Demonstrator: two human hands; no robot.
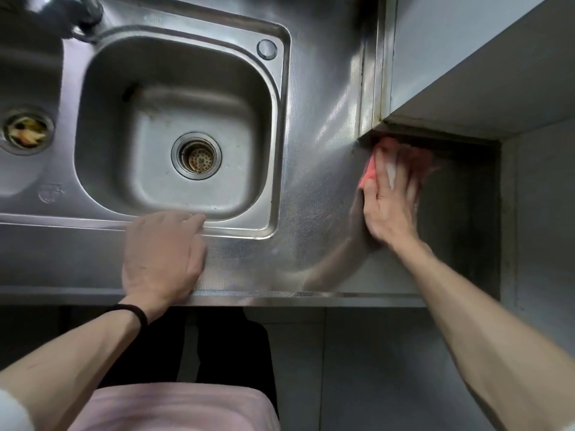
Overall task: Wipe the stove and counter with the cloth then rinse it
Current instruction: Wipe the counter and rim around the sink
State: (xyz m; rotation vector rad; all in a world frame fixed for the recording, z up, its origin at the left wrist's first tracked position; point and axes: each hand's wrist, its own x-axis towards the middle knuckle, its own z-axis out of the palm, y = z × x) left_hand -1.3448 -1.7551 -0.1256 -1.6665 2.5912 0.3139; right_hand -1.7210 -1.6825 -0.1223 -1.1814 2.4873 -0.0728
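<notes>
A pink cloth (370,171) lies pressed flat on the steel counter (317,188) at its far right, against the wall corner. My right hand (390,197) lies spread over the cloth, fingers pointing away from me, and hides most of it; the hand looks motion-blurred. My left hand (163,255) rests with fingers curled on the counter's front strip, its fingertips at the near rim of the sink (273,126). The left hand holds nothing. No stove is in view.
The sink basin holds a round drain strainer (196,156). A second basin (26,130) with food scraps in its drain is at the left. A tap base (84,14) stands at the top left. A grey wall ledge (466,88) overhangs the counter's right end.
</notes>
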